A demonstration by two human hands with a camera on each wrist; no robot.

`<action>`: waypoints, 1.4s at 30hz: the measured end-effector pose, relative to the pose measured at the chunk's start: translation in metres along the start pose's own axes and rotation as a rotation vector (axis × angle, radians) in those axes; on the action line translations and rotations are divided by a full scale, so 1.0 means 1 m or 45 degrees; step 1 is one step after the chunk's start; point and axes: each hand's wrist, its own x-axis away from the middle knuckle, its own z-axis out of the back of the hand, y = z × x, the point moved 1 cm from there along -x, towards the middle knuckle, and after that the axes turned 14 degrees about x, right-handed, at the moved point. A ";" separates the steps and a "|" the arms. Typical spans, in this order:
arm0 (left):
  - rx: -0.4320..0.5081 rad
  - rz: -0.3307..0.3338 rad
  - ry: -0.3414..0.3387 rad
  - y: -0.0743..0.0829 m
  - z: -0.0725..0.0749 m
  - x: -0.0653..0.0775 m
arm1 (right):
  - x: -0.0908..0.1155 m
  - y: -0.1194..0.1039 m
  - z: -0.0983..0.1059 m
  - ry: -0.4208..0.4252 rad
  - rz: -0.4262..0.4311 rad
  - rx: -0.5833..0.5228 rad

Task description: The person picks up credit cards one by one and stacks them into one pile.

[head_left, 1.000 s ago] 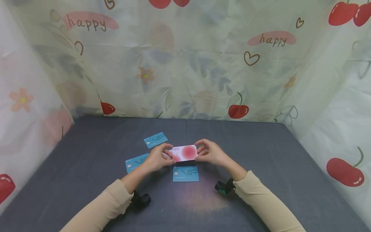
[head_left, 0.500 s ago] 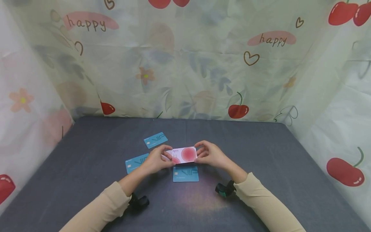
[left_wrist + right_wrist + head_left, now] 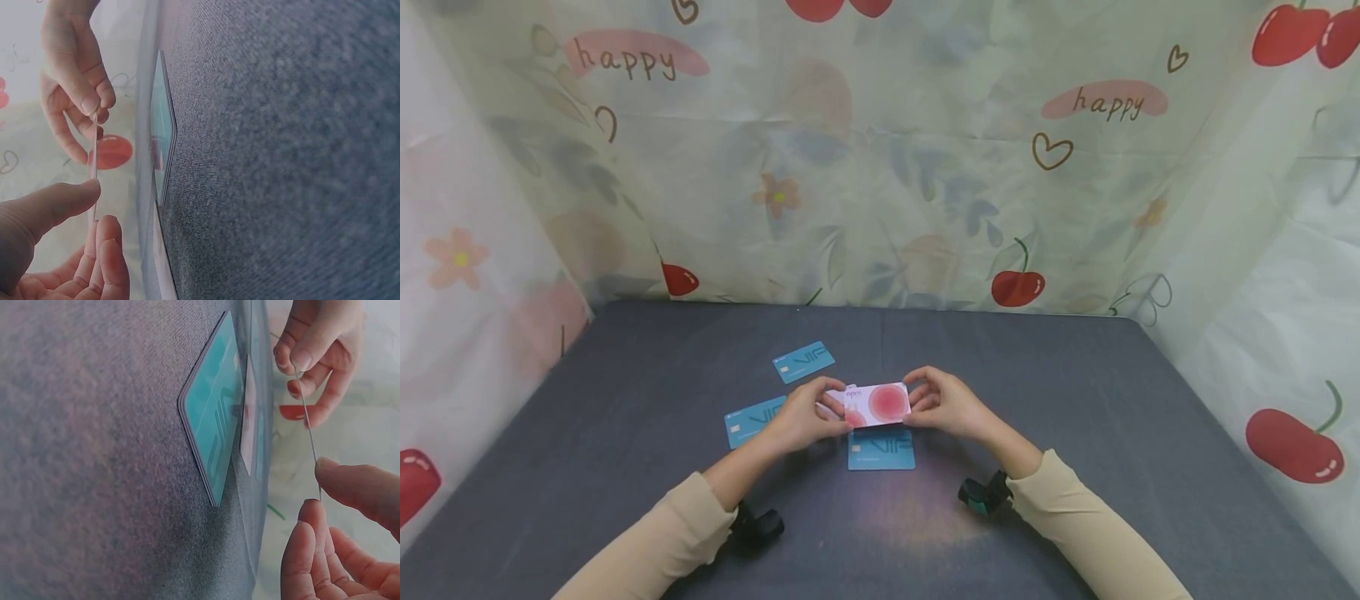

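A thin white and pink card [image 3: 877, 404] with red circles is held up by its two short ends. My left hand [image 3: 808, 414] pinches the left end between thumb and fingers. On the opposite end, the thumb and fingertips of my right hand [image 3: 946, 402] pinch it too. In both wrist views the card shows edge-on, raised above the table. Just below it in the head view lies a blue card [image 3: 882, 452], which the right wrist view shows as the top of a small stack [image 3: 212, 419].
Another blue card [image 3: 748, 423] lies partly hidden behind my left hand, and a further blue card [image 3: 803, 362] lies farther back. A pale pink card [image 3: 248, 425] rests flat beyond the stack. A dark cloth covers the table [image 3: 1037, 375]; a printed curtain [image 3: 880, 167] surrounds it.
Both hands have brought the pink card slightly down and toward me, so it overlaps the back edge of the near blue card. The grips and the cards on the table stay the same.
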 end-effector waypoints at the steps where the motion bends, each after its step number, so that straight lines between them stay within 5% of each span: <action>1: -0.001 -0.012 -0.002 0.000 0.000 0.001 | 0.000 0.000 0.000 -0.001 0.004 -0.001; 42: -0.012 0.035 -0.039 0.001 -0.003 0.011 | 0.013 0.002 -0.008 -0.036 -0.001 -0.026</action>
